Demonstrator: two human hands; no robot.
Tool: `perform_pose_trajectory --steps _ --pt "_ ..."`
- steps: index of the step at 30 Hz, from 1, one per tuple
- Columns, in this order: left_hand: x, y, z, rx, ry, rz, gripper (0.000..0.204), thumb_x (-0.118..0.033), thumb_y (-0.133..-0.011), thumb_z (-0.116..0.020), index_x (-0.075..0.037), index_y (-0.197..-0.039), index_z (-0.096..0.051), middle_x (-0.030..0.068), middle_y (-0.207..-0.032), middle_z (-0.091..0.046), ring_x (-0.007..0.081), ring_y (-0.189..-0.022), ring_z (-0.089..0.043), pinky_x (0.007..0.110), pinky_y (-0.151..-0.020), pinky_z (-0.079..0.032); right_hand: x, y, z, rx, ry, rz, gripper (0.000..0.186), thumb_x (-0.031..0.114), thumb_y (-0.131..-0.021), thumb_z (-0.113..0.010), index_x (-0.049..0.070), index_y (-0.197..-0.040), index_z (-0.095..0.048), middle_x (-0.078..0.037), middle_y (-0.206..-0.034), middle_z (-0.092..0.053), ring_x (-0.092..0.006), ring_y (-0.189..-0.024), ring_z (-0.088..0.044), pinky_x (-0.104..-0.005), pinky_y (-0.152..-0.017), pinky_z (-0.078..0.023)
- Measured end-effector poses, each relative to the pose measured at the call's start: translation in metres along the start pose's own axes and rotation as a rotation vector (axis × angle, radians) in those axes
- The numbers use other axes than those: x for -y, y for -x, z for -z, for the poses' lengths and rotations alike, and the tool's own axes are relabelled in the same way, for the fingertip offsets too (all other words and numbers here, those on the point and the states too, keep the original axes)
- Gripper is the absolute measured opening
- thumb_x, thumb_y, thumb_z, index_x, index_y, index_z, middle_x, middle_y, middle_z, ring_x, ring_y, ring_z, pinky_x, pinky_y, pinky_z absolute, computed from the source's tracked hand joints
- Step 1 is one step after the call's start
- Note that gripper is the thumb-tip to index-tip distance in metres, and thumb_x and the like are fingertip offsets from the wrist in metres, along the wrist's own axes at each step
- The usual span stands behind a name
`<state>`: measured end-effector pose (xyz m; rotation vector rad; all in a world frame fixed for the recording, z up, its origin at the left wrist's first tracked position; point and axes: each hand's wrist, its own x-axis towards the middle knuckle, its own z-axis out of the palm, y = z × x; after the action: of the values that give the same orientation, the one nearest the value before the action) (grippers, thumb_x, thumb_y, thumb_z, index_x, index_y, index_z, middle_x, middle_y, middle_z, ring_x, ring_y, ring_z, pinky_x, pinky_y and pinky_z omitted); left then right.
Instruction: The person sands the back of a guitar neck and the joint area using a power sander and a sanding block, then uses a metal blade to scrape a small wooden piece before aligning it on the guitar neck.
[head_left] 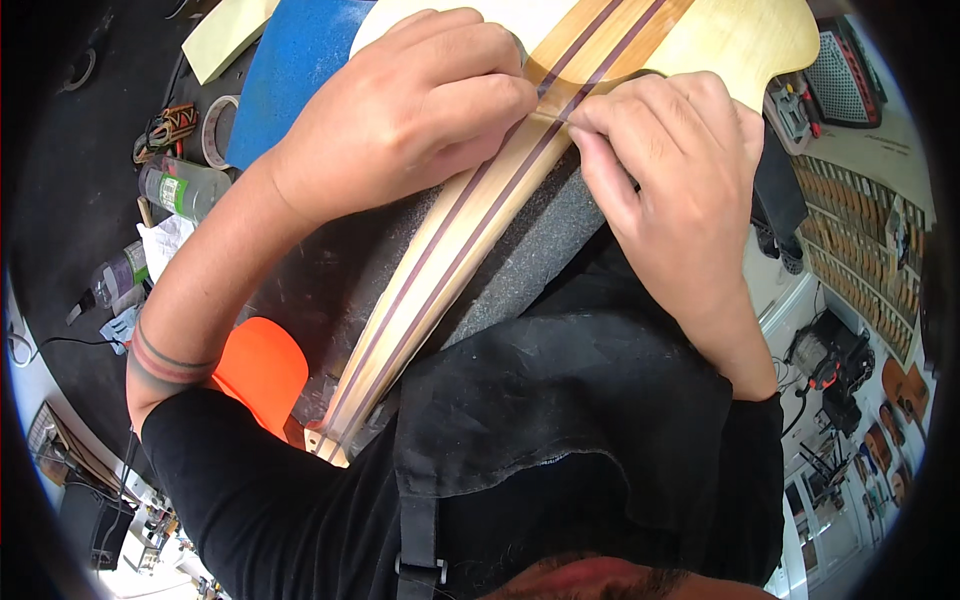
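A wooden stringed-instrument body and neck with two dark stripes runs from the top centre down toward my apron. My left hand curls closed over the neck where it meets the pale body. My right hand is beside it, thumb and forefinger pinched together at the same joint. A thin pale line crosses the neck between my fingertips; I cannot tell what it is. What my fingers grip is too small or hidden to make out.
A dark bench holds a blue board, a pale block, a tape roll, plastic bottles and an orange piece. A dark, speckled padded strip lies under the neck. Racks of tools are at the right.
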<state>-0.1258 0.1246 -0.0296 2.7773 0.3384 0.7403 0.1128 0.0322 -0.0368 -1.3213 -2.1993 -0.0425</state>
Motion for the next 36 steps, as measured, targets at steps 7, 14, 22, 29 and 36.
perform_pose_trajectory --steps 7,14,22,29,36 --pt "-0.001 0.005 -0.007 -0.024 -0.019 -0.016 0.028 0.004 -0.078 -0.086 -0.003 -0.103 -0.075 0.0102 -0.097 -0.066 0.0297 -0.087 -0.067 0.040 -0.077 -0.056 0.002 0.003 -0.004 0.010 0.002 0.007 0.023 0.010 -0.082 -0.086 0.014 -0.103 -0.076 0.002 -0.098 -0.070 -0.0218 -0.100 -0.065 -0.0386 -0.091 -0.041" --pt "-0.017 0.022 0.001 0.046 0.091 0.060 0.028 0.005 -0.077 -0.084 -0.001 -0.102 -0.074 0.0111 -0.096 -0.066 0.0310 -0.087 -0.068 0.040 -0.076 -0.056 0.013 0.007 0.010 0.095 -0.081 -0.007 0.024 0.010 -0.082 -0.086 0.014 -0.103 -0.076 0.002 -0.098 -0.070 -0.0220 -0.101 -0.065 -0.0388 -0.092 -0.040" --pt "-0.003 0.008 -0.004 -0.042 0.012 0.049 0.028 0.004 -0.079 -0.086 -0.003 -0.104 -0.076 0.0095 -0.096 -0.067 0.0288 -0.088 -0.068 0.038 -0.075 -0.057 0.005 -0.011 0.006 0.077 0.038 -0.005 0.020 0.013 -0.084 -0.087 0.016 -0.102 -0.076 0.004 -0.098 -0.070 -0.0211 -0.102 -0.064 -0.0385 -0.093 -0.039" --pt "-0.014 0.026 -0.007 0.005 0.045 0.065 0.032 0.007 -0.076 -0.083 -0.001 -0.106 -0.075 0.0116 -0.097 -0.067 0.0306 -0.086 -0.067 0.040 -0.073 -0.056 0.009 0.006 0.000 0.077 -0.057 0.006 0.022 0.011 -0.082 -0.086 0.015 -0.101 -0.075 0.004 -0.098 -0.070 -0.0212 -0.101 -0.063 -0.0389 -0.092 -0.039" --pt "-0.013 0.019 0.002 0.023 0.081 0.066 0.031 0.008 -0.076 -0.082 0.000 -0.106 -0.074 0.0125 -0.097 -0.066 0.0321 -0.084 -0.066 0.040 -0.073 -0.055 0.010 0.005 0.006 0.064 -0.066 -0.022 0.023 0.009 -0.082 -0.086 0.016 -0.102 -0.076 0.003 -0.099 -0.071 -0.0211 -0.100 -0.064 -0.0391 -0.094 -0.039"
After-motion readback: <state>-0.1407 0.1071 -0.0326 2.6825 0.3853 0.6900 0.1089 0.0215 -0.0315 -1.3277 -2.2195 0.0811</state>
